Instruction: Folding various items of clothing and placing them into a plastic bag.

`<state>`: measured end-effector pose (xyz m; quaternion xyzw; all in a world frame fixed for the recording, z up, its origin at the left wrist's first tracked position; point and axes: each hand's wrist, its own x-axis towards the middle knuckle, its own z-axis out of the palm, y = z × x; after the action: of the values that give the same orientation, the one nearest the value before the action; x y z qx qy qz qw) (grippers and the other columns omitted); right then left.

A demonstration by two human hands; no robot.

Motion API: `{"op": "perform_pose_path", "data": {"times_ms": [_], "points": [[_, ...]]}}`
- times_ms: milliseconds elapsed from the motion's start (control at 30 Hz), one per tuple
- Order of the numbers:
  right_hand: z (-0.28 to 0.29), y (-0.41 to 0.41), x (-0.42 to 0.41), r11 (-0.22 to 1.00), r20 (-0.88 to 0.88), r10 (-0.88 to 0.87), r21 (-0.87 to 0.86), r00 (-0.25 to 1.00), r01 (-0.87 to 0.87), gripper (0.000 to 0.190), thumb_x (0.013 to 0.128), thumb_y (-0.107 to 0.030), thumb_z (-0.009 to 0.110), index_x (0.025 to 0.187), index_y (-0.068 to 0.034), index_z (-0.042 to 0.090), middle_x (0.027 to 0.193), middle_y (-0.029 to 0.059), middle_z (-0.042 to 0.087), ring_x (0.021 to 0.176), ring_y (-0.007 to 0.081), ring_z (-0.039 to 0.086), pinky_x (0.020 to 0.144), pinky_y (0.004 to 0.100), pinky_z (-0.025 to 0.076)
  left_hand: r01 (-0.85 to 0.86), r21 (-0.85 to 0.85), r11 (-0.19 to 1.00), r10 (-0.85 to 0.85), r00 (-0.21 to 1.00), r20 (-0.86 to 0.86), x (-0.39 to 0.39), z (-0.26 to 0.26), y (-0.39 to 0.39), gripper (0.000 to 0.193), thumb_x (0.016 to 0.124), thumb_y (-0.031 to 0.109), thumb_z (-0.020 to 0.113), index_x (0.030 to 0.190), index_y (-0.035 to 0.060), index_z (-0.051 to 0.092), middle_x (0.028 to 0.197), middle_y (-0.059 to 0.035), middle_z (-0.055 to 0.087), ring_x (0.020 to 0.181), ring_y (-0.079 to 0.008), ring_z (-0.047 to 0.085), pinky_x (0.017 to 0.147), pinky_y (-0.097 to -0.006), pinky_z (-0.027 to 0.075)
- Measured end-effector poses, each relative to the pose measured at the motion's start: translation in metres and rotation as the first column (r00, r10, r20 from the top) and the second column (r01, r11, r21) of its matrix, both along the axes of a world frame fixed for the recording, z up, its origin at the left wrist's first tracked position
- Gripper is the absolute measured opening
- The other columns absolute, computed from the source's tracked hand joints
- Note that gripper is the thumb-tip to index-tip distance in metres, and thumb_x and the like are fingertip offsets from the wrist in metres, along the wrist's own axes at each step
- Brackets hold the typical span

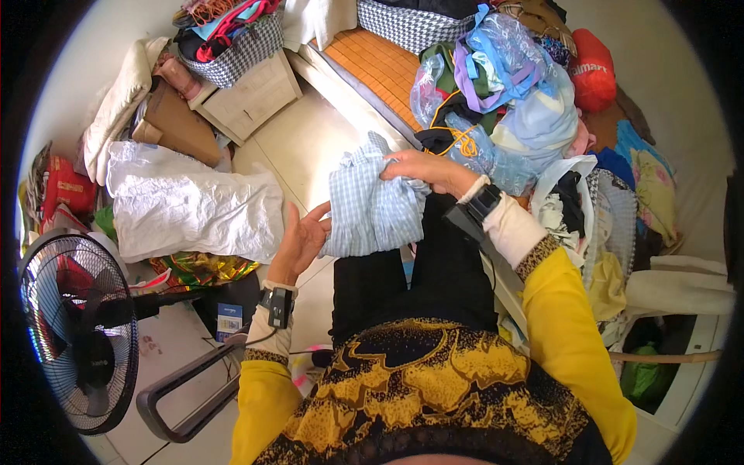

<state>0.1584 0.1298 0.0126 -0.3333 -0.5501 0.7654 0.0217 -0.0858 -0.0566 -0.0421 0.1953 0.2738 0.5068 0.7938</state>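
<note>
A light blue and white checked cloth garment [375, 203], gathered into a bundle, lies over the knees of the black trousers. My right hand [427, 171] grips its upper right part, thumb on top and the other fingers partly hidden beneath. At the garment's left edge is my left hand [302, 241], palm turned up and fingers apart; its fingertips touch or lie just behind the cloth. Whether they pinch any fabric cannot be seen.
A crinkled white bag [197, 209] and a black standing fan [81, 337] are on the left. Clothes and clear plastic bags [511, 99] are heaped on the bed mat [372, 70]. Ahead stands a drawer cabinet [250, 96] with a houndstooth basket [238, 61] on it.
</note>
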Motion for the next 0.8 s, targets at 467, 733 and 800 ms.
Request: {"op": "perform_pose_path", "data": {"times_ms": [467, 733, 800], "points": [[-0.013, -0.023, 0.026, 0.93, -0.031, -0.364, 0.053, 0.931, 0.365, 0.095, 0.089, -0.057, 0.064, 0.153, 0.0, 0.024, 0.14, 0.0156, 0.049, 0.119, 0.0207, 0.052, 0.094, 0.0345, 0.045, -0.356, -0.025, 0.934, 0.257, 0.719, -0.646, 0.039, -0.011, -0.011, 0.028, 0.101, 0.021, 0.056, 0.111, -0.0037, 0.062, 0.105, -0.0056, 0.066, 0.09, -0.0109, 0.06, 0.081, -0.0273, 0.049], [-0.077, -0.047, 0.014, 0.771, -0.017, -0.455, 0.493, 0.89, 0.403, 0.063, 0.087, -0.033, 0.065, 0.13, 0.009, 0.048, 0.119, 0.0285, 0.063, 0.108, 0.035, 0.065, 0.094, 0.0393, 0.049, -0.495, -0.013, 0.869, 0.397, 0.711, -0.58, 0.053, -0.019, -0.002, 0.027, 0.103, 0.02, 0.052, 0.105, -0.0033, 0.064, 0.1, -0.0045, 0.066, 0.087, -0.0113, 0.06, 0.079, -0.0273, 0.049], [-0.096, -0.047, 0.014, 0.799, 0.036, -0.445, 0.468, 0.895, 0.378, 0.057, 0.089, -0.03, 0.065, 0.129, 0.007, 0.05, 0.116, 0.0235, 0.063, 0.105, 0.0291, 0.064, 0.092, 0.0372, 0.049, -0.463, -0.023, 0.886, 0.368, 0.733, -0.572, 0.05, -0.032, -0.002, 0.028, 0.102, 0.022, 0.054, 0.11, -0.0031, 0.064, 0.104, -0.0058, 0.067, 0.091, -0.013, 0.061, 0.082, -0.0281, 0.049]]}}
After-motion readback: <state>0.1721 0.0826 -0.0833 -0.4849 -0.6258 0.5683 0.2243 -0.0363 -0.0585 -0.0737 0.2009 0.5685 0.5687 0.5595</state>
